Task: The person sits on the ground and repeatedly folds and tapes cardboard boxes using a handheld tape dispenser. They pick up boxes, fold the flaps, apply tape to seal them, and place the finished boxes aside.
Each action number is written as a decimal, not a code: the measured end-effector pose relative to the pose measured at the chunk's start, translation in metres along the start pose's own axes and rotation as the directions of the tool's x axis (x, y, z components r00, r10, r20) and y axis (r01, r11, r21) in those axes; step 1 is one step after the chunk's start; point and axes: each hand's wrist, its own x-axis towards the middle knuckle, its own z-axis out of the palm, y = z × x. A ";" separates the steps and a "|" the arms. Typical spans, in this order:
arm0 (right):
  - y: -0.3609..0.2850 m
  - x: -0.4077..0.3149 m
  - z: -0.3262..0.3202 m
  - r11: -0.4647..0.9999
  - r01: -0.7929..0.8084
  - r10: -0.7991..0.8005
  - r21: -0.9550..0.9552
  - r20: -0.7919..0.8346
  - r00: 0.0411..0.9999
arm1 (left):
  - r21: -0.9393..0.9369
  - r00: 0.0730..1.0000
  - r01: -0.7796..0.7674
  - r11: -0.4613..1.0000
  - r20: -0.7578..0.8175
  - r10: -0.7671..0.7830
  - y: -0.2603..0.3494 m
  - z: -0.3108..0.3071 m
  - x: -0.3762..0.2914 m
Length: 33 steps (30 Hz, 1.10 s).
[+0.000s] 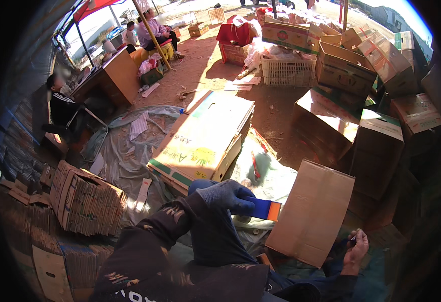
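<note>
My left hand [228,198], in a blue-grey coated work glove, is closed around a blue tool with an orange edge [262,209], which looks like a scraper or tape dispenser. The tool's orange end points at the left side of a plain brown cardboard box [313,211] before me. Bare, my right hand [356,247] is at the box's lower right, with its fingers pinched on something small and dark that I cannot make out. Beyond my knee lies a stack of flattened printed cartons [201,139], partly in sunlight.
Bundled flat cardboard [88,200] stands at the left. Opened cartons [375,151] are piled at the right. A white plastic crate [288,71] stands farther off. Plastic sheeting [148,151] covers the ground. A seated person [63,105] is at the left, and more people sit farther back.
</note>
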 end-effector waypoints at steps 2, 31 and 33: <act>0.000 0.032 -0.032 0.997 -0.010 0.008 -0.076 -0.038 0.999 | 0.160 0.997 0.057 0.985 -0.051 -0.050 -0.012 -0.030 -0.004; 0.209 0.101 -0.064 0.877 -0.299 0.265 -0.377 -0.141 0.954 | 0.331 0.901 0.431 0.839 -0.202 -0.383 -0.196 0.136 0.250; 0.210 0.101 -0.062 0.934 -0.114 0.144 -0.338 0.063 0.988 | 0.246 0.905 0.413 0.877 -0.216 -0.365 -0.180 0.122 0.235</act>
